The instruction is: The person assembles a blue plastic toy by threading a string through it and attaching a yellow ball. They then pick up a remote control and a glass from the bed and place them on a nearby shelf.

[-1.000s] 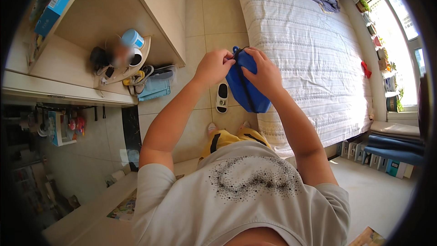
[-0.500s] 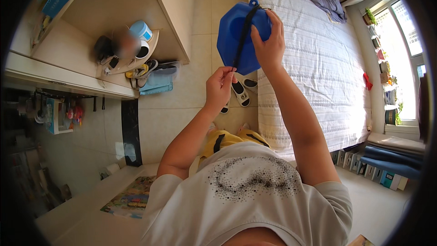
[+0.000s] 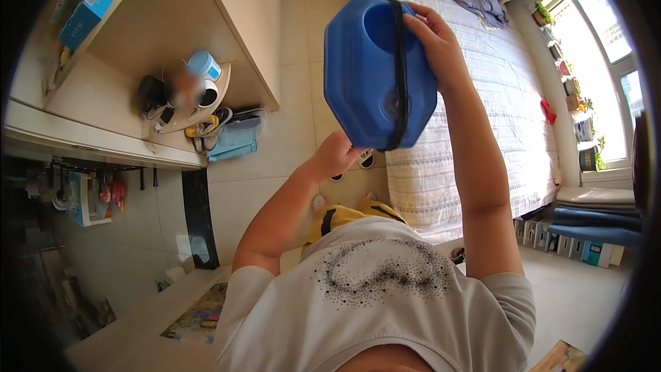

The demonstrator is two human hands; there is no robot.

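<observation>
A blue octagonal plastic base (image 3: 358, 62), with a round hollow near its top, is held up in front of me. A black band (image 3: 401, 83) runs down its face from top to bottom edge. My right hand (image 3: 439, 48) is closed round its upper right edge, the fingers over the rim beside the band. My left hand (image 3: 335, 155) sits at the lower edge, curled closed. The base partly hides its fingertips, so what they pinch cannot be made out.
A bed with a striped white cover (image 3: 475, 124) stands to the right. On the left is an open wooden cabinet (image 3: 241, 21) with a shelf holding a blue-lidded tub (image 3: 204, 65). Shoes (image 3: 366, 160) lie on the tiled floor below the base. Potted plants line the window sill.
The base has come closer and tilted, so its face and hollow show more. My left hand has moved down slightly, its fingertips now partly behind the base; my right hand still grips the edge.
</observation>
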